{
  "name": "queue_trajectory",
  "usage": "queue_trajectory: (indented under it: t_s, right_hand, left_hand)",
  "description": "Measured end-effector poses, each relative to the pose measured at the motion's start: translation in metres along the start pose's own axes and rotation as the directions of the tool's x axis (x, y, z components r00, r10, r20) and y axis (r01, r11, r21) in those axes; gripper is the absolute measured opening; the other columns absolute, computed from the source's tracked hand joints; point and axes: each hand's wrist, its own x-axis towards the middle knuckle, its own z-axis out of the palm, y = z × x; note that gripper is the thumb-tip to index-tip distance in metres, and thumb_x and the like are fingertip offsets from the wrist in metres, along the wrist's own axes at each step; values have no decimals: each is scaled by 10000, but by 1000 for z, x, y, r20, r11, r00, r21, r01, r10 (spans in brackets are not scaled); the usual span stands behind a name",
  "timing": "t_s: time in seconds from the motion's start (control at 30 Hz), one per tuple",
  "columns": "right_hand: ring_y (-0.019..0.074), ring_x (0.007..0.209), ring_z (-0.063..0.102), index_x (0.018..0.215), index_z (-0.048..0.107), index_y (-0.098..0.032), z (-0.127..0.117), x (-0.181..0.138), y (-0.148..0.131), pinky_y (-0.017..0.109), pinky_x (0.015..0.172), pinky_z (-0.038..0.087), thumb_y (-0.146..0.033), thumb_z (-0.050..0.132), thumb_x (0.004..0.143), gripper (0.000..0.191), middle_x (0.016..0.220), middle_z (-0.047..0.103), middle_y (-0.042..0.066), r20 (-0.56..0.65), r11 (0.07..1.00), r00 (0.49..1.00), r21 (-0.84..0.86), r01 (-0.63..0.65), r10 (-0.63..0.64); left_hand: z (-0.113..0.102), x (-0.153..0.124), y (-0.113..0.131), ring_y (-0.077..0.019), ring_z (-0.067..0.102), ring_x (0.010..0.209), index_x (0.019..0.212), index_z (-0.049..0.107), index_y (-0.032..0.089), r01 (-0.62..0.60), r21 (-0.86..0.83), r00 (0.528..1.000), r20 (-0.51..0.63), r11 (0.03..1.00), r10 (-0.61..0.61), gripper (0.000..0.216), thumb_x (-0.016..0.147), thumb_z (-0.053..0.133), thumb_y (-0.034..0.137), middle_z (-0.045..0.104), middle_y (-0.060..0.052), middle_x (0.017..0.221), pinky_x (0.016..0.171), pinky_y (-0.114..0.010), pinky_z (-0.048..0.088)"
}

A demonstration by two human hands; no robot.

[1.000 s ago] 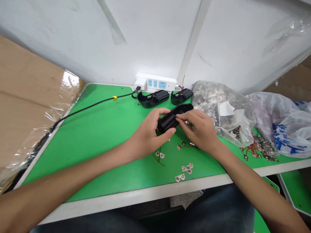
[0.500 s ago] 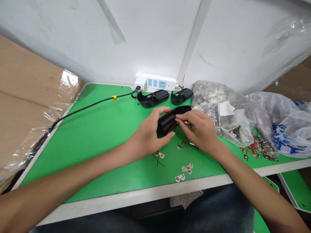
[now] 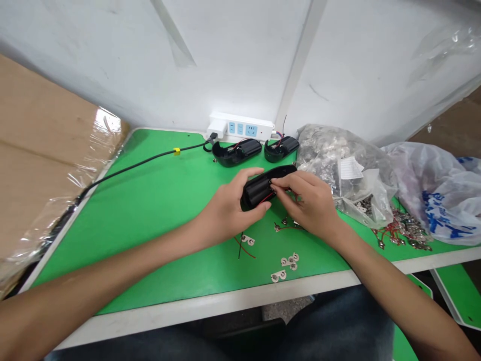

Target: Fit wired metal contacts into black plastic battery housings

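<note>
My left hand (image 3: 229, 208) grips a black plastic housing (image 3: 263, 186) with battery slots, held just above the green table (image 3: 158, 200). My right hand (image 3: 310, 203) pinches at the housing's middle, fingertips pressed together where a thin red wire runs; what they hold is too small to make out. Small metal contact plates (image 3: 287, 261) and red wires (image 3: 244, 246) lie on the table just below both hands.
Two more black housings (image 3: 236, 152) (image 3: 281, 148) lie at the back by a white power strip (image 3: 242, 129) with a black cable (image 3: 131, 168). Clear bags of metal parts (image 3: 341, 170) and a white bag (image 3: 439, 193) crowd the right. Wrapped cardboard (image 3: 41, 165) flanks the left.
The housing has tilted and shifted slightly left in my hands. A dark wire now hangs lower beside the contact plates. Both hands stay in place.
</note>
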Motion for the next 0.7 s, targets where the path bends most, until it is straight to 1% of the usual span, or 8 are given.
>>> queue_trajectory:
  t_s: [0.03,0.1,0.27,0.33,0.5,0.63,0.7]
  right_hand:
    - [216,834,701,1071,705,-217,0,0,0,352,754,541,-196,646,1019,81,931,765,58,-1,1000,1000,-1,3,-3]
    - [218,846,705,1066,705,-218,0,-1,0,356,767,545,-196,643,1020,80,943,767,61,7,1000,1000,0,5,-5]
    - [216,858,705,1058,711,-208,-1,0,0,354,775,542,-208,640,1028,78,941,766,64,30,1000,999,4,11,-12]
    - [213,855,700,1057,714,-207,-1,0,0,354,781,541,-209,635,1033,82,936,765,63,35,1000,999,1,12,-12]
    - [214,845,694,1057,716,-200,-1,-1,0,359,774,538,-211,622,1040,96,934,763,66,49,1000,999,-1,1,-1]
    - [227,877,712,1084,726,-215,-1,-2,-1,374,804,555,-230,615,1044,119,964,777,72,56,1000,998,1,-26,26]
    - [233,906,725,1110,732,-223,0,-2,-1,383,827,567,-236,617,1043,134,995,787,78,50,999,998,6,-41,41]
  left_hand:
    - [0,0,0,-235,758,876,1494,475,239,21,-31,1000,13,999,-21,651,913,725,392,763,-55,1131,743,-356,629]
    - [0,1,-1,-224,748,840,1493,486,242,37,-66,999,18,997,-36,635,922,712,406,770,-46,1089,735,-355,626]
    - [-1,1,-1,-229,746,971,1471,515,237,-2,-33,1000,-15,999,2,585,931,701,365,757,-57,1205,809,-334,622]
    - [-1,1,-1,-223,748,979,1473,514,235,-22,-12,1000,-13,1000,21,582,933,696,349,756,-54,1216,820,-321,618]
    - [0,1,-3,-200,755,854,1474,512,244,-40,8,999,-8,999,40,587,926,701,334,772,-40,1163,745,-310,602]
    - [0,2,-5,-200,746,814,1460,517,252,-56,30,998,-16,998,57,578,920,702,342,775,-34,1124,715,-316,591]
    - [0,2,-6,-201,745,824,1457,516,254,-65,43,998,-24,997,66,576,919,700,346,772,-39,1146,713,-313,590]
